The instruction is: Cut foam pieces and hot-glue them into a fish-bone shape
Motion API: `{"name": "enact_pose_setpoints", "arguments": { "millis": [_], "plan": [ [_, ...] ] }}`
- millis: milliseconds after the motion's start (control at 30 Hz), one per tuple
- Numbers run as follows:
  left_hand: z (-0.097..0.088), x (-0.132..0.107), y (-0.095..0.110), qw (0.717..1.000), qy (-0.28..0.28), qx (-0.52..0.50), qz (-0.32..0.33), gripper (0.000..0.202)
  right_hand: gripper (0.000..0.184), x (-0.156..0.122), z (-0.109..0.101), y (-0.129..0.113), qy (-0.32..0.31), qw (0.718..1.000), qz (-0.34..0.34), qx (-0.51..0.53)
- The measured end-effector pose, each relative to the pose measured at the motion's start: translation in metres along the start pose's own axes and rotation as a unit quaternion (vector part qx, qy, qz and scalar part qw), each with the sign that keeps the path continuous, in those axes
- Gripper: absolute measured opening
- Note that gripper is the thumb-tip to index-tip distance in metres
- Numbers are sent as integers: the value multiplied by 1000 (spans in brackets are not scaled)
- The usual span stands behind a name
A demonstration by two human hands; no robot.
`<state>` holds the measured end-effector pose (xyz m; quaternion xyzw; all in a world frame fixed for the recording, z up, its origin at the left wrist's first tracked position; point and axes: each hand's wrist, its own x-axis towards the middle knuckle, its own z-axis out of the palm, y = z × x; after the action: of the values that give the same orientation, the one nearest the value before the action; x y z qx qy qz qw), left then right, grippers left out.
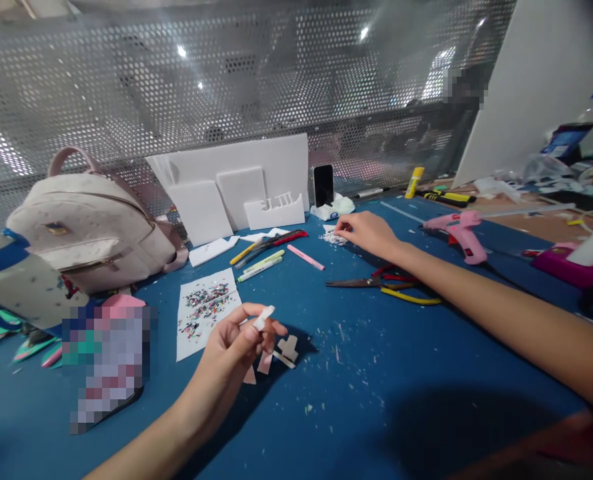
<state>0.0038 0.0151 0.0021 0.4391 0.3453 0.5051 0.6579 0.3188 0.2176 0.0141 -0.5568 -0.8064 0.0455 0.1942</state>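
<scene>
My left hand (pixel 233 343) is raised over the near middle of the table, pinching a small white strip (pixel 265 318) between thumb and fingers. Just beyond it lie pale scraps (pixel 289 348) and pinkish cut strips (pixel 265 362), partly covered by the hand. My right hand (pixel 369 233) reaches further out, its fingertips closed together at a heap of tiny white bits (pixel 332 237). What those fingertips hold, if anything, is too small to make out. Between the arms rest pliers-like scissors (pixel 356 283) with red and yellow handles, partly under my right forearm.
A paper (pixel 183 333) with colourful bits lies left, near highlighters (pixel 261 268) and a pink pen (pixel 305 257). White foam boards (pixel 199 212) and a phone (pixel 323 185) stand behind. A pink glue gun (pixel 459 233) is right; a backpack (pixel 101 227) and a pouch-like blurred item are left.
</scene>
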Motion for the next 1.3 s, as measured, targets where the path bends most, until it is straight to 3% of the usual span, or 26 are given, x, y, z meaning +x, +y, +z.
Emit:
{"name": "enact_pose_setpoints", "arguments": {
  "millis": [133, 233, 300, 367, 467, 633, 1300],
  "plan": [
    [-7, 7, 3, 999, 30, 14, 29, 42, 30, -15, -5, -31, -113, 985, -118, 57],
    [-12, 9, 3, 998, 41, 21, 34, 39, 24, -36, -2, -67, -234, 934, -242, 116],
    [-13, 10, 2, 998, 41, 25, 33, 38, 13, -51, 4, -89, -270, 905, -293, 146],
    [-14, 10, 2, 998, 39, 29, 32, 38, 2, -62, 9, -106, -279, 891, -317, 166],
    [-14, 9, 1, 998, 37, 33, 31, 40, 4, -69, 16, -117, -273, 890, -321, 175],
    [-11, 8, 1, 998, 42, 33, 30, 38, 5, -71, 16, -116, -268, 897, -306, 171],
    [-10, 8, 0, 998, 45, 31, 30, 40, 5, -93, 16, -139, -283, 876, -342, 189]
  ]
}}
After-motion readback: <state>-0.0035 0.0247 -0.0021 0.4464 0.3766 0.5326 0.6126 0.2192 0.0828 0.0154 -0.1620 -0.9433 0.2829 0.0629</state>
